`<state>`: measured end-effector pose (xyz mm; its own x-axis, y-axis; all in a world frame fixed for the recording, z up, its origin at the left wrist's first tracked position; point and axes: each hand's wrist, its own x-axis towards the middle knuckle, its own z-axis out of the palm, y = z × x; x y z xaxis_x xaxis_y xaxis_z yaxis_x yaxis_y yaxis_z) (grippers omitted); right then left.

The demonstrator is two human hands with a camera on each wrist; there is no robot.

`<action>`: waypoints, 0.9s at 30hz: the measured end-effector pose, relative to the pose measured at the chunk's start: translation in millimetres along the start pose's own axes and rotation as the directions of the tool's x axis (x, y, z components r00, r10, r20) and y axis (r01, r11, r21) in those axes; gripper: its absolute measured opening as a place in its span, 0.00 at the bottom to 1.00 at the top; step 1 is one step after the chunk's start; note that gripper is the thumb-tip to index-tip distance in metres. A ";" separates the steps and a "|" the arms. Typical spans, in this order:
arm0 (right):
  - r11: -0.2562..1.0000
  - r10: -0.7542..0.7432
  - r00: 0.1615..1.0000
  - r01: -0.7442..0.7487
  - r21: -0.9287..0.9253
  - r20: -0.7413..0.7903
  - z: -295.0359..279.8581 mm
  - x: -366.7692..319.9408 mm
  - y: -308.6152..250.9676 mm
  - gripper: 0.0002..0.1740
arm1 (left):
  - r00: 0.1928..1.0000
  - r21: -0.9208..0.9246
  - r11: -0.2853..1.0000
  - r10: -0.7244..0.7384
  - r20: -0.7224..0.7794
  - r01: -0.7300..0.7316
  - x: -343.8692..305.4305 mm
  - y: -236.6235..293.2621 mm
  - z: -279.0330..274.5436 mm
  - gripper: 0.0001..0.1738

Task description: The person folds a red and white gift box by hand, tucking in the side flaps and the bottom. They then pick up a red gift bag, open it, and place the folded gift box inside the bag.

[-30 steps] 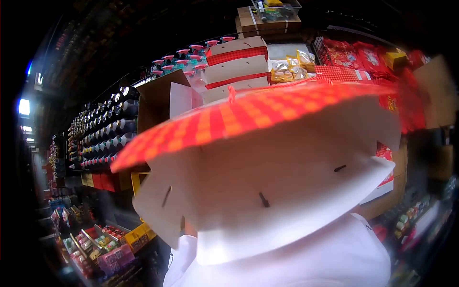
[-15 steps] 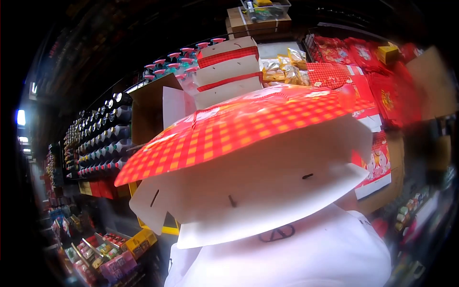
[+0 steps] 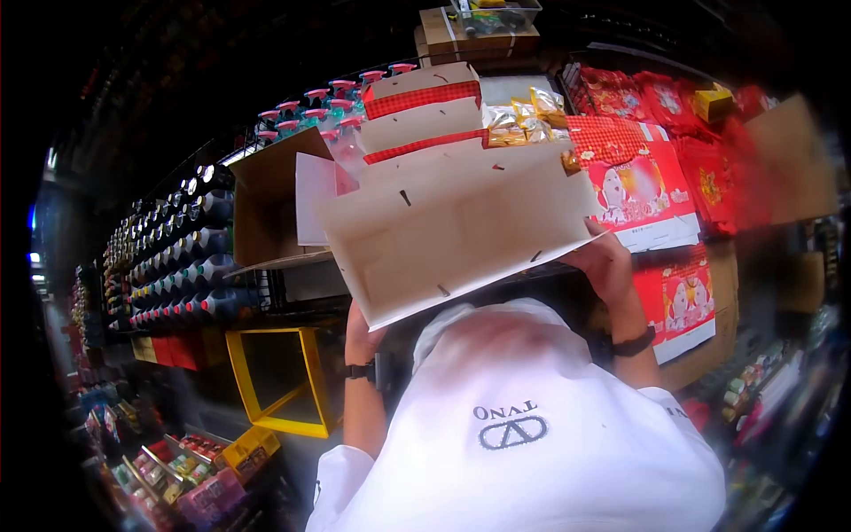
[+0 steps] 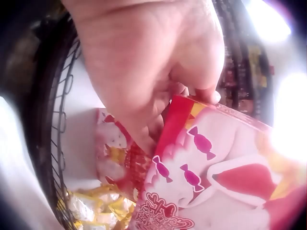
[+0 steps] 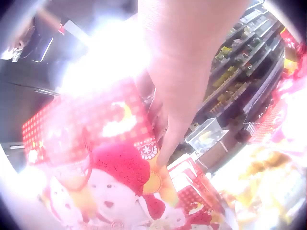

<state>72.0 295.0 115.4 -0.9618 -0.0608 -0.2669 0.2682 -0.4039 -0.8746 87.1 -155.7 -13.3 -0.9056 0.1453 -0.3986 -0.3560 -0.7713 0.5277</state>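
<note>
A printed carton (image 3: 461, 235) shows its pale, slotted inside in the head view, tilted with its right end higher. My left hand (image 3: 359, 332) is at its lower left corner, partly hidden by it; my right hand (image 3: 605, 264) grips its right end. In the left wrist view, the left hand (image 4: 148, 57) holds the carton's edge (image 4: 230, 167), which carries candy pictures. The right hand (image 5: 180, 81) has its fingers against the checkered carton (image 5: 110, 177) with a bear picture in the right wrist view. Behind it stand similar cartons (image 3: 421, 133).
Flat red printed cartons (image 3: 634, 177) lie at the right, beside red packets (image 3: 709, 173). Gold packets (image 3: 523, 120) are at the back. Dark bottles (image 3: 213, 239) and an open brown box (image 3: 275, 191) stand left, above a yellow frame (image 3: 310, 377).
The carton has turned so that its red checkered face is out of the head view and its inside faces the camera. It looks smaller, and both hands have come into sight.
</note>
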 end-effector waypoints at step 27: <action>0.785 0.004 0.918 -0.249 -0.568 -0.397 -1.7 114.9 222.9 0.27 | 0.919 0.468 0.799 -0.265 -0.291 0.379 79.4 29.5 -40.2 0.40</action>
<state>21.4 199.6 -110.9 -0.8602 0.3050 -0.4088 0.4806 0.2166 -0.8498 14.0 -191.8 -59.6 -0.6708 0.1577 -0.7247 -0.7351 -0.2708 0.6215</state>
